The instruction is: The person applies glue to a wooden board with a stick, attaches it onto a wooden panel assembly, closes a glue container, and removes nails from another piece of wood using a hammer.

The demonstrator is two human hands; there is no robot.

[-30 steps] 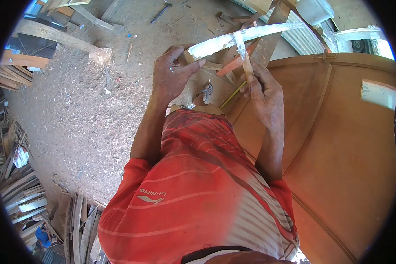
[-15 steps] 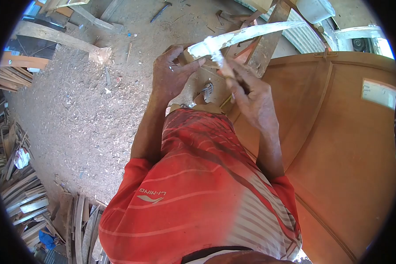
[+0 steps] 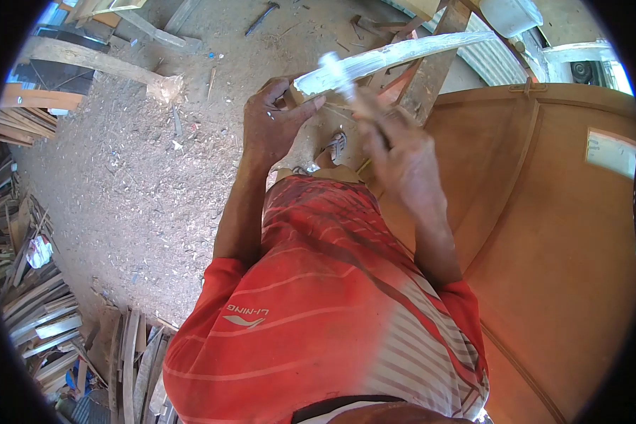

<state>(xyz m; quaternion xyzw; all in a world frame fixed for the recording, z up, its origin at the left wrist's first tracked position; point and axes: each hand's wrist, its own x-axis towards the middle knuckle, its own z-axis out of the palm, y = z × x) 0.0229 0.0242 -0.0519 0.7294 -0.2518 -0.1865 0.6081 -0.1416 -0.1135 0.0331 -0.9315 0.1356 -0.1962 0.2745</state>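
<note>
My left hand (image 3: 279,120) grips the near end of a long, curved wooden piece (image 3: 403,54), its thumb along the near side. White paint covers the upward face of the piece, which stretches away to the upper right. In my right hand (image 3: 399,145) is a paintbrush (image 3: 340,76), held by its handle with the fingers closed. Its white-coated bristles are blurred and lie over the painted face near the left end. Whether the bristles touch the wood at this instant I cannot tell.
A large brown wooden door panel (image 3: 544,247) stands close on the right. Stacked timber offcuts (image 3: 49,311) lie at the lower left. A hammer (image 3: 261,19) rests on the shaving-strewn floor (image 3: 141,191). A white bucket (image 3: 510,15) is at the upper right.
The brush has moved slightly left and up along the wood, with my right hand blurred by motion. White paint now covers patches near the left end that looked bare before.
</note>
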